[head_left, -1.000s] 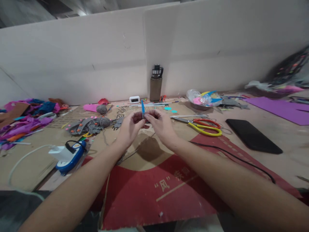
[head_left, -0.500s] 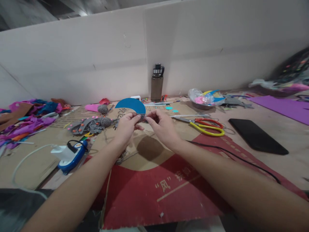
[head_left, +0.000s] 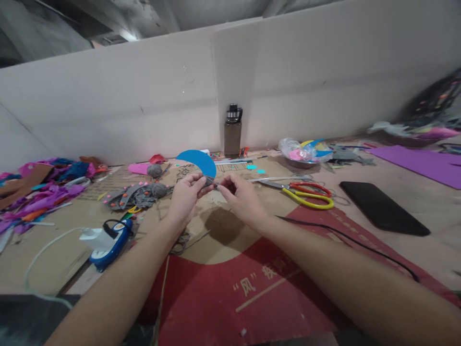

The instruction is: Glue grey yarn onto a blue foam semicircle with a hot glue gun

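Observation:
A flat blue crescent rises just beyond my fingertips, its lower end reaching down to them. My left hand is closed in a pinch at that end, with a small grey piece showing at the fingertips. Thumb and finger of my right hand are pinched against the same spot from the right; what they grip is too small to make out. Below the hands, a loose tangle of grey yarn lies on the cardboard.
Yellow-and-red-handled scissors and a black phone lie to the right. A bottle stands by the wall. Left are a blue power strip, grey pieces with coloured pins and colourful scraps. A black cable crosses the cardboard.
The blue crescent has tilted and looks narrower at its left end. My hands stay together, their fingers slightly shifted. The whole view has moved slightly upward.

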`<state>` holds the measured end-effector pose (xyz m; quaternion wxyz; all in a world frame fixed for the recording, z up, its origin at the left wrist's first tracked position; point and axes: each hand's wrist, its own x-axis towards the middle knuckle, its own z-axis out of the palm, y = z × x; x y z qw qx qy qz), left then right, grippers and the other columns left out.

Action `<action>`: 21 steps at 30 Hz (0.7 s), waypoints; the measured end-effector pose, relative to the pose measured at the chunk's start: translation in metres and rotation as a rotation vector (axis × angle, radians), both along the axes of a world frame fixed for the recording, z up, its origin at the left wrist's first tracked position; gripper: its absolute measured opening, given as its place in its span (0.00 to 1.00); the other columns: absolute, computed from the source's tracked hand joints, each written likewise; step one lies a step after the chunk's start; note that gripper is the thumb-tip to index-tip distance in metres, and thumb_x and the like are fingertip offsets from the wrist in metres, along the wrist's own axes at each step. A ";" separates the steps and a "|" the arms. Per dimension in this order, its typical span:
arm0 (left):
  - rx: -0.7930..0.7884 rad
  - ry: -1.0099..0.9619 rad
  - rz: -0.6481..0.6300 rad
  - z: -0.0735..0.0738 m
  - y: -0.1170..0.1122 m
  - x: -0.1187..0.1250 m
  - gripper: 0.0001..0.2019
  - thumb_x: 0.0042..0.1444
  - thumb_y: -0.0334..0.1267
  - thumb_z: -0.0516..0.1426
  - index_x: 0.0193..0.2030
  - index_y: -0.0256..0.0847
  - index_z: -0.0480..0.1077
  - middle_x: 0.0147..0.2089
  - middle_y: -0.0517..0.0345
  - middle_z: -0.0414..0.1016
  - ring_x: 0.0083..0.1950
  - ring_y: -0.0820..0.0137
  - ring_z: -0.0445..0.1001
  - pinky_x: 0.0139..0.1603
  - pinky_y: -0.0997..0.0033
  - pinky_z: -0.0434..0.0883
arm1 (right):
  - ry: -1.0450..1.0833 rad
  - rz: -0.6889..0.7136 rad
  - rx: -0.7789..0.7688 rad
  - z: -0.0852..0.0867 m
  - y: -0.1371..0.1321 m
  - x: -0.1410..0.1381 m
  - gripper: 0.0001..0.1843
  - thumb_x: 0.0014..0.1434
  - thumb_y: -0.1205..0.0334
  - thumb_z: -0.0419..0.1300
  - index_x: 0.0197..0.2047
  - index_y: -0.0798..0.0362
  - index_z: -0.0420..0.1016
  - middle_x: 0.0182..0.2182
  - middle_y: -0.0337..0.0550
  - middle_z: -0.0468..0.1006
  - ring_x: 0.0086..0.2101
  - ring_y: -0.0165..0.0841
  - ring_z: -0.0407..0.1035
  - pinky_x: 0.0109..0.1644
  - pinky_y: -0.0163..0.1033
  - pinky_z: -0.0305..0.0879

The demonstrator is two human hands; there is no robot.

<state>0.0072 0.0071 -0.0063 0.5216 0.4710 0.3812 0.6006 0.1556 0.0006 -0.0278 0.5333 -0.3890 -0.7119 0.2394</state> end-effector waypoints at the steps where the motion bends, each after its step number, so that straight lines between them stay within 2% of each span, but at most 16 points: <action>1: 0.002 0.007 -0.001 0.000 0.000 0.000 0.08 0.46 0.34 0.63 0.33 0.33 0.71 0.33 0.54 0.76 0.36 0.72 0.76 0.43 0.71 0.74 | -0.008 -0.004 0.005 0.000 0.000 0.000 0.05 0.57 0.60 0.54 0.32 0.53 0.66 0.28 0.39 0.71 0.30 0.30 0.63 0.36 0.37 0.59; 6: 0.003 0.029 0.035 0.000 0.000 -0.001 0.09 0.44 0.36 0.64 0.31 0.34 0.72 0.32 0.55 0.77 0.34 0.72 0.76 0.39 0.73 0.74 | -0.040 -0.009 0.007 0.001 0.000 0.001 0.04 0.57 0.62 0.55 0.31 0.53 0.66 0.28 0.40 0.71 0.30 0.30 0.64 0.35 0.36 0.59; 9: 0.002 0.076 0.066 0.000 0.001 -0.004 0.11 0.43 0.38 0.64 0.31 0.35 0.71 0.32 0.54 0.77 0.35 0.71 0.76 0.31 0.75 0.73 | -0.066 -0.013 0.009 0.001 0.000 0.002 0.04 0.57 0.63 0.54 0.33 0.53 0.68 0.28 0.40 0.72 0.30 0.30 0.64 0.36 0.36 0.59; 13: -0.017 0.123 0.114 0.000 0.004 -0.009 0.11 0.42 0.39 0.64 0.30 0.35 0.70 0.31 0.54 0.76 0.31 0.71 0.74 0.19 0.81 0.66 | -0.096 0.009 0.004 0.001 0.000 0.002 0.04 0.58 0.64 0.54 0.35 0.53 0.69 0.29 0.40 0.72 0.30 0.30 0.64 0.36 0.36 0.59; 15: -0.050 0.088 0.099 0.001 0.006 -0.013 0.10 0.42 0.37 0.63 0.29 0.36 0.69 0.29 0.55 0.77 0.30 0.71 0.75 0.15 0.83 0.61 | -0.115 0.022 -0.003 0.001 0.000 0.002 0.05 0.58 0.64 0.53 0.35 0.53 0.69 0.28 0.39 0.72 0.30 0.30 0.64 0.37 0.36 0.59; 17: -0.099 0.012 0.058 0.002 0.009 -0.018 0.09 0.43 0.35 0.63 0.30 0.37 0.68 0.30 0.55 0.77 0.31 0.70 0.76 0.14 0.84 0.59 | -0.138 0.034 -0.022 0.000 0.000 0.001 0.05 0.58 0.63 0.53 0.35 0.53 0.69 0.28 0.39 0.72 0.29 0.29 0.64 0.37 0.35 0.58; 21: -0.167 -0.131 0.011 0.006 0.013 -0.025 0.03 0.48 0.30 0.59 0.32 0.35 0.69 0.32 0.53 0.78 0.32 0.72 0.77 0.23 0.81 0.71 | -0.178 0.070 -0.085 -0.006 0.002 -0.002 0.07 0.59 0.64 0.52 0.33 0.54 0.70 0.27 0.39 0.72 0.29 0.29 0.64 0.37 0.35 0.58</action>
